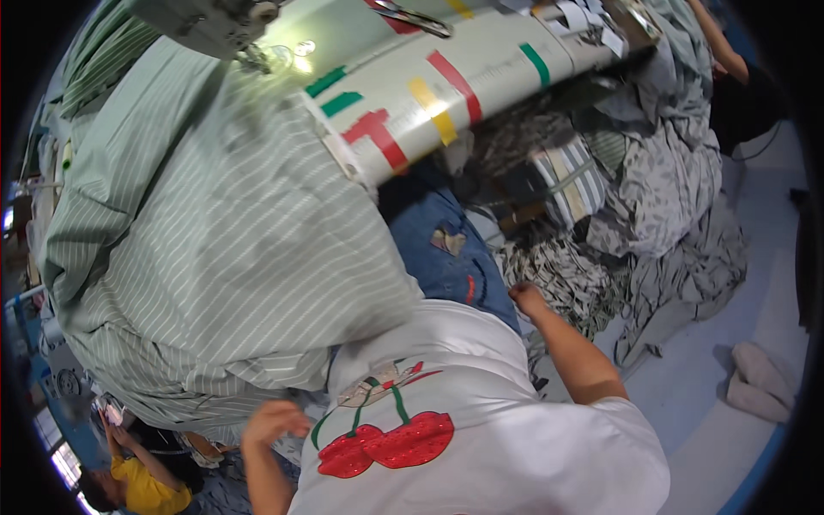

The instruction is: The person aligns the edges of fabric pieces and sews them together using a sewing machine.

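Left hand (276,423) looks empty, fingers loose; right hand (528,299) curled, can't tell contents; striped cloth (249,232) likely feeds best smoothed flat near sewing machine (215,24).

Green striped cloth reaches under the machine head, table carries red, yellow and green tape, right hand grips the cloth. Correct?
No: the right hand isn't gripping the green striped cloth. The head view shows that hand apart from the cloth, beside the jeans. The rest stands: cloth under the machine head; red, yellow and green tape on the table.
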{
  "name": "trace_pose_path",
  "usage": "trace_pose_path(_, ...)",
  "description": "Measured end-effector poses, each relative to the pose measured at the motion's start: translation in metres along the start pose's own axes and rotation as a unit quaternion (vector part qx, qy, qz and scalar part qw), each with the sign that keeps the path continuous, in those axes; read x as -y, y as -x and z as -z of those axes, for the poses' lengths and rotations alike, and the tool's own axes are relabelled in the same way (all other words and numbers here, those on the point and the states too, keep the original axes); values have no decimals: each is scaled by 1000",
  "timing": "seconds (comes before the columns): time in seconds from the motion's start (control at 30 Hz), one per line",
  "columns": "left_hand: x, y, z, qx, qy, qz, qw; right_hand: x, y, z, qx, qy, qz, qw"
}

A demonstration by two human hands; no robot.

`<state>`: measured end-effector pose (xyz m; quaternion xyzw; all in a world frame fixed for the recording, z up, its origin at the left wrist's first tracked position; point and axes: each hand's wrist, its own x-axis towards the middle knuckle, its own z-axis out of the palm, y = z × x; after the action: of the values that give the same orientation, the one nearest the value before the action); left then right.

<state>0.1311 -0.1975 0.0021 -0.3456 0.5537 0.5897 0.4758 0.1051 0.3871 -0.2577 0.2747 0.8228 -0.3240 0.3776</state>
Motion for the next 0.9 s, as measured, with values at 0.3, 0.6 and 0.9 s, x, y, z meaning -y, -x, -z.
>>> trace_pose_path(0.3, 81, -107, -58, -69, 103, 59, 991, -5, -5, -41, 139, -439, -82, 884)
trace_pose_path(0.6, 129, -198, -31, -129, 296, -18, 946, 35, -21, -31, 286, -521, -57, 802)
trace_pose_path(0.9, 101, -222, -16, -118, 224, -97, 963, 49, -80, -35, 221, -286, 26, 932)
